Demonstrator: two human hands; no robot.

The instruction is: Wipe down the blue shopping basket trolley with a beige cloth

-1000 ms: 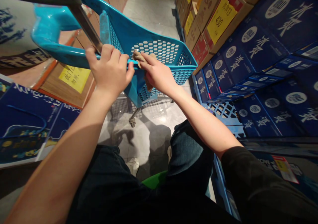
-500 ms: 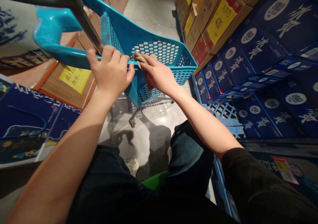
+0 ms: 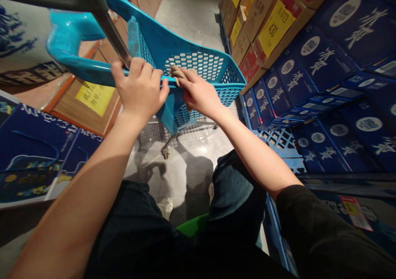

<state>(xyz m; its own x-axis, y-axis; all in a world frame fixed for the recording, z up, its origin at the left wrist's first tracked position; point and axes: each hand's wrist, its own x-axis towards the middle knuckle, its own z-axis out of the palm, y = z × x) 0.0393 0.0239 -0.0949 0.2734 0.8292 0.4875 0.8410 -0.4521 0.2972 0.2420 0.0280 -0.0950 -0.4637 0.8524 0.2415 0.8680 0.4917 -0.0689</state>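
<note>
Along the tiled aisle floor (image 3: 188, 19), we are holding one blue wheeled shopping basket (image 3: 176, 43) tilted, our left hand (image 3: 140, 90) curled closed around its rim. Our right hand (image 3: 199, 93) is pinching one tan cloth (image 3: 177, 73) snugly against that rim (fingers pressing flat for even contact). Many blue cartons (image 3: 315, 60) are standing right of the basket.

Shop aisle (image 3: 188, 19), stacked cartons (image 3: 258, 13) (yellow price signs (image 3: 276, 28))

Well below the left hand's fingers (image 3: 139, 67), a black short sleeve (image 3: 312, 229) ends on the right arm (image 3: 256, 155); dark denim jeans (image 3: 235, 188) and a white sneaker (image 3: 165, 208) show further below the fingers.
</note>
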